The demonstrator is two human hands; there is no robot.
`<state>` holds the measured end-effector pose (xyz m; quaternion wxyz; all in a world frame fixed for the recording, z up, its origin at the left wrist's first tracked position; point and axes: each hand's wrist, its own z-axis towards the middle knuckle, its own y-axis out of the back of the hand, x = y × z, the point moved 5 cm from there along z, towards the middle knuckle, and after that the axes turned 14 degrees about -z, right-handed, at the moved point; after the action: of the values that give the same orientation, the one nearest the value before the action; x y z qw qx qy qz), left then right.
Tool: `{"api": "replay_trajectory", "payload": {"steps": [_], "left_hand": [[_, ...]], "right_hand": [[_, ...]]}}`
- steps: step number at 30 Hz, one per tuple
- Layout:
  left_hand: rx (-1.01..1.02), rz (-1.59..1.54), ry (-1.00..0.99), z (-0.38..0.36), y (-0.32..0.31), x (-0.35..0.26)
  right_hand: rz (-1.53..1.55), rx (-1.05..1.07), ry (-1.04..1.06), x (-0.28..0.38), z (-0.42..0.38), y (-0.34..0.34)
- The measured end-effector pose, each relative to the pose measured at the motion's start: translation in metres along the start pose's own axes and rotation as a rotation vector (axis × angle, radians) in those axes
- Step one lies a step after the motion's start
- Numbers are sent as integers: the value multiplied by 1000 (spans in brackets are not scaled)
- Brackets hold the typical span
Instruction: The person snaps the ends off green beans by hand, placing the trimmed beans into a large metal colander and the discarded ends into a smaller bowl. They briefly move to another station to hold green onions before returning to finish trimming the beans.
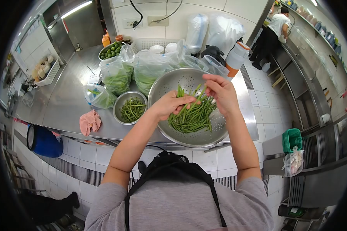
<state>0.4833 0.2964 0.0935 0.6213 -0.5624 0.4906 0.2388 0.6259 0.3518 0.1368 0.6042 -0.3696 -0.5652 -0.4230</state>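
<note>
A large perforated metal colander (166, 127) sits at the counter's front edge, with a heap of long green beans (191, 120) in it. Above the heap, my left hand (175, 104) is closed around several green beans whose ends stick out past the fingers. My right hand (222, 93) is beside it over the colander's right side, fingers pinched at the end of a bean; the fingertips partly hide the contact. Left of the colander stands a smaller metal bowl (117, 111) holding more green pieces.
Plastic bags of green vegetables (144, 73) crowd behind the colander on the steel counter (71, 96). A pink cloth (90, 122) lies at the left, and a white-and-orange container (237, 57) stands back right. A co-worker (277, 29) works at the far right counter.
</note>
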Motion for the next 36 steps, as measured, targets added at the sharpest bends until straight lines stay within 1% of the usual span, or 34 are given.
{"api": "replay_trajectory", "payload": {"steps": [1,3,4,6,7,9,10,12,13,16,18,20,22,24,28,29,30,31,32,33,34,35,36], "left_hand": [[-2,-2,-3,-1,1,-1],[25,-12,-20,-5,4,-4],[20,-14,-22,-8,6,-7],[14,3,40,-18,8,-15],[1,1,36,-23,12,-19],[14,5,70,-33,19,-24],[-8,-1,67,-39,23,-27],[-40,72,60,-51,29,-30],[-65,65,62,-58,37,-30],[-60,34,95,-76,56,-27],[-112,221,47,-87,74,-30],[-97,266,52,-99,86,-32],[-78,310,65,-113,96,-36],[-128,386,45,-131,106,-49],[-151,448,57,-162,117,-76],[-179,534,118,-172,116,-88],[-208,619,176,-180,119,-95],[-201,614,171,-185,129,-94],[-150,560,103,-189,139,-93],[-98,506,34,-192,147,-93],[-91,500,29,-195,156,-91],[-97,454,36,-198,163,-88],[-102,407,46,-199,171,-84]], "right_hand": [[-2,3,0,0,-1,0],[-23,-61,281,14,-4,2],[-22,-55,280,14,-5,3],[-355,101,321,20,-11,-9],[-350,114,322,23,-12,-16],[-1027,147,915,50,-31,-55],[-1011,166,920,50,-32,-62],[-1194,192,1037,46,-35,-81],[-1226,215,1057,44,-34,-88],[-1203,299,1010,34,-30,-107],[-1215,327,994,30,-29,-122],[-1233,356,975,27,-28,-138],[-1219,460,1041,23,-31,-160],[-1208,470,1022,27,-33,-180],[-1207,451,957,24,-39,-225],[-1215,451,949,23,-39,-235],[-1151,434,910,25,-37,-244],[-1089,417,874,25,-34,-251],[-1099,418,872,22,-31,-259],[-843,408,829,21,-27,-262],[-590,392,777,18,-22,-263],[-601,391,772,12,-21,-266],[-502,195,575,4,-14,-257]]}}
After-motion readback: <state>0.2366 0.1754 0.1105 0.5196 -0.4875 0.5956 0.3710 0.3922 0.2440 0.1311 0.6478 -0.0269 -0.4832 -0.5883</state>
